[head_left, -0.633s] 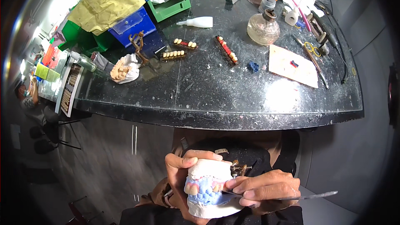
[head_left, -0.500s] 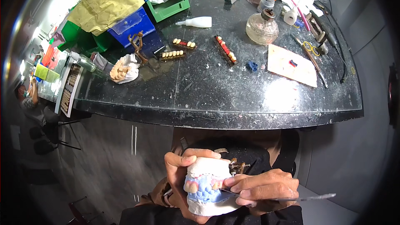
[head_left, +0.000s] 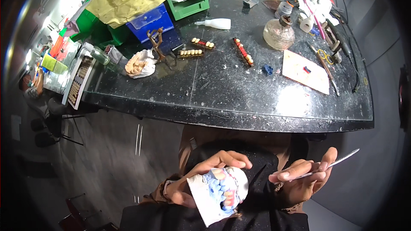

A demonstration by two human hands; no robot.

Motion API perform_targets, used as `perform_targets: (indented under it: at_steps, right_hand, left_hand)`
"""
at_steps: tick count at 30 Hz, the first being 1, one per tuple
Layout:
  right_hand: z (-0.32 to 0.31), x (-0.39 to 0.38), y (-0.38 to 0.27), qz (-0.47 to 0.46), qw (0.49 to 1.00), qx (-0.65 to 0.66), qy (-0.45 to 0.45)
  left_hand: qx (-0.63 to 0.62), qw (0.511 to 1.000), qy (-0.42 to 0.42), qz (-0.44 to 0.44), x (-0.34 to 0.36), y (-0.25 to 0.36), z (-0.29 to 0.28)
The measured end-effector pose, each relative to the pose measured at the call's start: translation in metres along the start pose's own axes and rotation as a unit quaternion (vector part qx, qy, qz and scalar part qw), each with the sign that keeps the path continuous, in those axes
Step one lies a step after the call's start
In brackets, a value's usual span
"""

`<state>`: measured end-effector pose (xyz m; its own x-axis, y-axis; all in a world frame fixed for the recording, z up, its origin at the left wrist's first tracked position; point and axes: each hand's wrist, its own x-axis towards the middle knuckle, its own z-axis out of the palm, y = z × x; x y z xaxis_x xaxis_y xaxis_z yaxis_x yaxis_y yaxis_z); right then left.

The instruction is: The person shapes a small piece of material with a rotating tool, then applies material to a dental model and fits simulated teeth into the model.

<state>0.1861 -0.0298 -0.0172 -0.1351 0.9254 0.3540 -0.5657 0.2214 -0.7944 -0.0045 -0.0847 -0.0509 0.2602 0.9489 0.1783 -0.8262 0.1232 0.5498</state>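
Over my lap, my left hand [head_left: 214,161] grips a plaster dental model [head_left: 220,192]. Its white bases join at a blue arch of teeth, with pinkish-red wax and cream false teeth along it. The model is tilted on its side, and the palm behind it is partly hidden. To its right, apart from it, my right hand [head_left: 302,184] pinches a thin metal wax carver [head_left: 346,156], whose far end points up and right.
On the black bench ahead lie strips of false teeth [head_left: 243,52], a tan tooth model [head_left: 139,65], a glass spirit lamp [head_left: 277,35], a cream pad [head_left: 305,73] and a white squeeze bottle [head_left: 217,24]. Bins [head_left: 190,4] stand at the back left; another person [head_left: 34,90] sits far left.
My left hand has turned the dental model over sideways. My right hand has drawn away from it to the right, and the carver now slants upward. The view has shifted slightly.
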Motion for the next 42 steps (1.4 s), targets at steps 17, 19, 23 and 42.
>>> perform_targets:
  at_steps: [17,19,23,42]
  right_hand:
    - [0.009,0.007,-0.004,0.003,0.959,-0.124,-0.256]
    - [0.01,0.004,0.0,0.018,0.963,-0.087,-0.255]
    - [0.01,0.004,0.002,0.047,0.958,-0.089,-0.267]
    - [0.014,0.014,-0.005,0.069,0.933,-0.166,-0.313]
  left_hand:
    - [-0.234,0.921,-0.049,-0.307,-0.001,0.015,0.004]
    - [-0.37,0.878,-0.094,-0.289,-0.008,0.007,0.0]
    - [-0.184,0.93,-0.015,-0.317,-0.009,0.013,0.007]
    - [-0.246,0.915,-0.037,-0.319,-0.013,0.011,-0.004]
